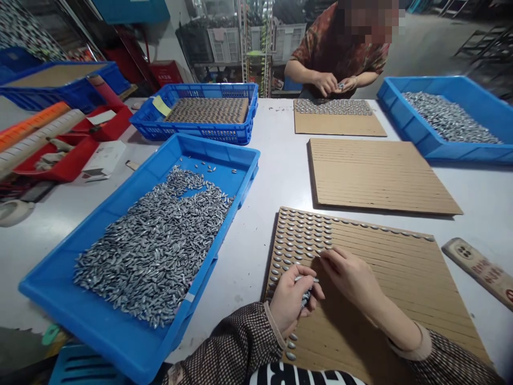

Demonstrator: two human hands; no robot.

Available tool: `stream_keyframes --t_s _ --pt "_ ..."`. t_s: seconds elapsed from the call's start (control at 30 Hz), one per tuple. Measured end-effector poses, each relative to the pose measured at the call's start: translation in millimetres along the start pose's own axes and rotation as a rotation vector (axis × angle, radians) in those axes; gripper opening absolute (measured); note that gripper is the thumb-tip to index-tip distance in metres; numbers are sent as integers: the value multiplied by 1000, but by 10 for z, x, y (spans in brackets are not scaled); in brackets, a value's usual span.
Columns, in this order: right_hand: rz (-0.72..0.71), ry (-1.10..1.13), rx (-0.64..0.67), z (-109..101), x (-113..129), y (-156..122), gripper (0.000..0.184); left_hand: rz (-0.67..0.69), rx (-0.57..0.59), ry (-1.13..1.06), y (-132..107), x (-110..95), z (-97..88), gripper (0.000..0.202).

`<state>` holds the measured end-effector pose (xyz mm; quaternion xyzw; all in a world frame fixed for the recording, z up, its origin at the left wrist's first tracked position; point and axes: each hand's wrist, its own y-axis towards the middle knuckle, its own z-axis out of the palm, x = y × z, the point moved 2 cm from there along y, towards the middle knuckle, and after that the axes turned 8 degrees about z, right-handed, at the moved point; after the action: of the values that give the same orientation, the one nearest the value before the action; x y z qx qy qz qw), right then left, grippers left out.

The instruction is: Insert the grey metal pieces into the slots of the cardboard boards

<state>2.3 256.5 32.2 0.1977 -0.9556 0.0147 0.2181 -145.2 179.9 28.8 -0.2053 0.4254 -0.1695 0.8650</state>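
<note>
My left hand (294,297) is curled around several small grey metal pieces (306,297), spindle-shaped like fishing sinkers, above the left part of a slotted cardboard sheet (385,289). Just right of it, my right hand (348,272) has its fingertips pinched together at the sheet's slots; whatever they hold is too hidden to make out. Rows of the same metal pieces (302,232) sit in the slots at the upper left. A single line of them runs along the top edge, and more go down the left edge.
Left stands a blue tray (236,152) heaped with loose metal pieces (160,246). Beyond my sheet lies a stack of slotted cardboard (372,174). A phone (481,270) rests at the right. Across the table, a co-worker's hands (336,84) are over another sheet (340,123), beside a second blue tray (444,152).
</note>
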Motion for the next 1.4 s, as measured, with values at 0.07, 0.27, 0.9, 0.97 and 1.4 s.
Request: stream_keyframes --t_s 0.07,0.27,0.9,0.97,1.4 --pt "50 314 91 -64 15 -81 26 15 16 -6 8 -11 -4 29" --pt "357 1020 337 -2 137 -343 31 45 40 -99 15 -27 38 29" --pt "370 855 -104 -233 -228 -396 29 80 -185 -555 -277 -495 -23 16" --pt "353 788 -48 -168 -377 -348 32 29 -244 -602 -297 -464 -78 15" --pt "-68 279 -85 155 -440 -135 23 -82 -195 -545 -319 -29 -61 19"
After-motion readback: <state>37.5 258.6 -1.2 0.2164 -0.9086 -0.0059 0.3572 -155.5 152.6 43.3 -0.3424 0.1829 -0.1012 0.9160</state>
